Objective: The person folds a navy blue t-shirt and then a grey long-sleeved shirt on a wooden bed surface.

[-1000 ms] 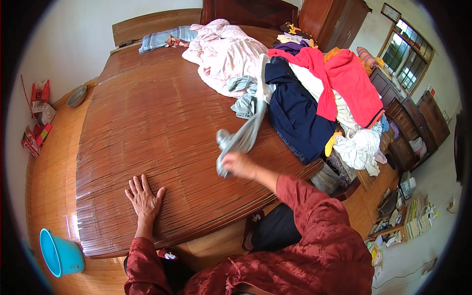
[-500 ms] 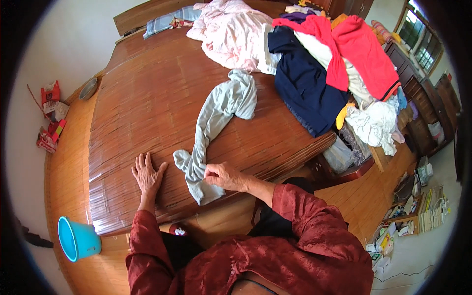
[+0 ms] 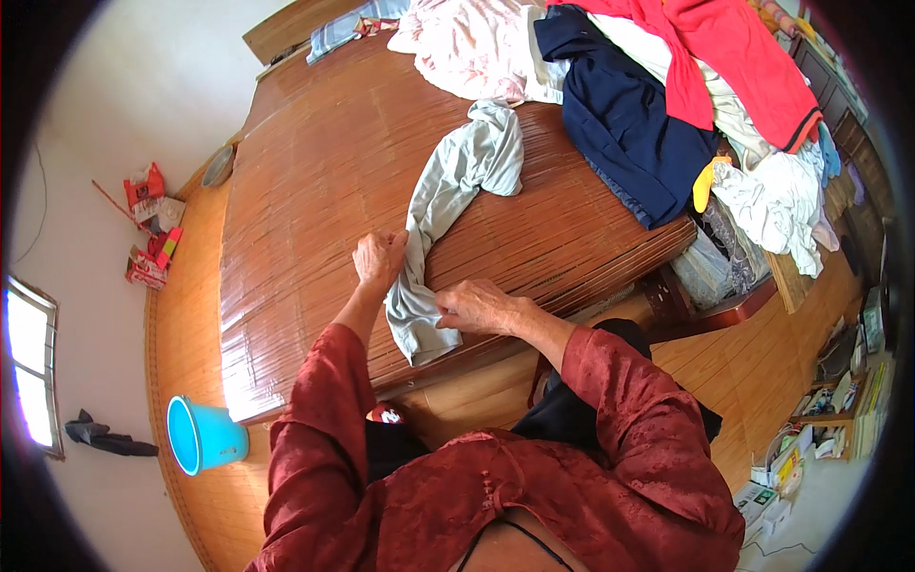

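A pale grey-green garment (image 3: 443, 195), long and narrow like a trouser leg, lies crumpled across the slatted brown bed mat. Its wider, bunched end is farther away, and its near end reaches the mat's front edge. My left hand (image 3: 379, 259) is closed on the garment's left edge, about midway along it. On the opposite side, my right hand (image 3: 479, 307) pinches the cloth close to the near end. The fingertips of both hands are partly hidden by the hands themselves.
Behind and right lie a pink-white bedding heap (image 3: 467, 48), navy clothing (image 3: 624, 124), a red garment (image 3: 753, 67) and white cloth (image 3: 777, 205). The brown mat (image 3: 315, 181) covers the bed. A turquoise bucket (image 3: 214, 440) stands on the floor at left.
My left hand has lifted off the mat, moved right and closed on the garment. The fold that stuck out on the garment's left side is now drawn in. The whole view has shifted.
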Motion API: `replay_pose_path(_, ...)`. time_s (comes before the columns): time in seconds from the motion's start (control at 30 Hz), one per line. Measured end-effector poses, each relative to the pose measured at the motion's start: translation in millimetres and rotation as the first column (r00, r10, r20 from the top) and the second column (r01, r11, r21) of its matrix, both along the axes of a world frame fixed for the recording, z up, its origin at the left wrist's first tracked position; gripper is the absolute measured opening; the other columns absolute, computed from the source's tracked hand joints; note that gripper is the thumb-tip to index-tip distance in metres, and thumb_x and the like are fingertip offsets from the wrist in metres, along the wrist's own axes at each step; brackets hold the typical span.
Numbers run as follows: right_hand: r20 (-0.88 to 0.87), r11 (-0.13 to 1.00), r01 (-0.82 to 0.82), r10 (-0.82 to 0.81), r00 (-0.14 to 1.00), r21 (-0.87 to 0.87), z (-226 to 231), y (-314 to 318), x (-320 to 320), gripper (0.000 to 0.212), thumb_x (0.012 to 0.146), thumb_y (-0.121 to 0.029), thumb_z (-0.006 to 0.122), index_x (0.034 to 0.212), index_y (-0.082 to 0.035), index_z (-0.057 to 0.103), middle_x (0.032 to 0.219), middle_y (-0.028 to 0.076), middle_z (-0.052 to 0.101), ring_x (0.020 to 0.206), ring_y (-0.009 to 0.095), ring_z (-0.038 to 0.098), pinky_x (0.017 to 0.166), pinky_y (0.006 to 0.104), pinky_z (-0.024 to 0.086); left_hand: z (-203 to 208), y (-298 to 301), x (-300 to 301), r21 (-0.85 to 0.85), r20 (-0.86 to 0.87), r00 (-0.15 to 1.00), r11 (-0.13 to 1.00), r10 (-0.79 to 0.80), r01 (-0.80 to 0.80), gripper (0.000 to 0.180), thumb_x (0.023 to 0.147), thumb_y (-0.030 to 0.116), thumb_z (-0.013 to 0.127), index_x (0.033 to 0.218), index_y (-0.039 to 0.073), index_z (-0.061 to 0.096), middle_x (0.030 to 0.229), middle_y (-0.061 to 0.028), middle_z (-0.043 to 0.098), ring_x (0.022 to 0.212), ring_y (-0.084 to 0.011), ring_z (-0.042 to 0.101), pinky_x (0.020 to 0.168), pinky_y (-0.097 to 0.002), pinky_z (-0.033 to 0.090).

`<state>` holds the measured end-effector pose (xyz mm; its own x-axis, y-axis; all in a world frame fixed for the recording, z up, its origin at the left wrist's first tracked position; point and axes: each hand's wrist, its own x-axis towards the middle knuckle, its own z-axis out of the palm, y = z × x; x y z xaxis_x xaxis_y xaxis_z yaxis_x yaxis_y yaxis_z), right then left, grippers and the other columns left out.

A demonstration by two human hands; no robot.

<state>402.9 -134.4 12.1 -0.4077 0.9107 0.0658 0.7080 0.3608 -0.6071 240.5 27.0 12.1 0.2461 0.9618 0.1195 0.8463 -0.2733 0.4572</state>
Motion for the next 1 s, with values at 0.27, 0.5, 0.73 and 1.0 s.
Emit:
replay_pose_path(0.27,0.034,0.998,0.013,-0.011,0.999,-0.058,17.4,-6.5,11.1,0.030,0.090,-0.031,0.067,0.096,-0.002,0.064,0.084,0.023,0.068,0.084,0.040,0.068,0.074,0.0481,0.052,-36.2,50.2,16.8,-0.010,-0.193,0.951,0.970,-0.241,0.244,0.034,0.079,0.032,0.073,0.083,-0.002,0.074,0.078,-0.0194,0.071,0.075,-0.0288,0.071,0.068,-0.0382,0.054)
replay_pose_path(0.5,0.041,0.991,0.064,-0.060,0.997,-0.115,9.9,1.9,15.5,0.030,0.089,-0.029,0.066,0.094,0.000,0.065,0.090,0.022,0.070,0.088,0.039,0.068,0.076,0.0484,0.051,20.7,32.3,27.9,-0.268,0.569,0.810,0.963,0.142,0.020,0.020,0.069,0.004,0.083,0.071,0.005,0.063,0.066,-0.0010,0.060,0.056,-0.0138,0.053,0.051,-0.0327,0.045)
replay_pose_path(0.73,-0.204,0.993,0.031,-0.054,0.977,-0.118,8.2,11.8,20.1,0.033,0.088,-0.032,0.069,0.097,0.000,0.066,0.085,0.018,0.070,0.081,0.034,0.068,0.072,0.0442,0.051,164.0,-42.4,-85.3,0.032,0.737,0.623,0.935,-0.261,0.354,0.019,0.072,0.000,0.074,0.072,0.010,0.058,0.077,0.0002,0.059,0.075,-0.0117,0.054,0.073,-0.0273,0.043)
replay_pose_path(1.0,-0.545,0.907,-0.038,-0.218,0.810,-0.419,9.2,18.6,16.6,0.024,0.093,-0.022,0.068,0.097,0.001,0.066,0.080,0.008,0.069,0.067,0.013,0.065,0.060,0.0284,0.054,130.6,-97.1,-249.4,-0.563,0.399,0.915,0.773,-0.054,0.291,0.022,0.065,-0.006,0.080,0.071,0.004,0.061,0.072,-0.0034,0.062,0.070,-0.0132,0.060,0.062,-0.0273,0.048)
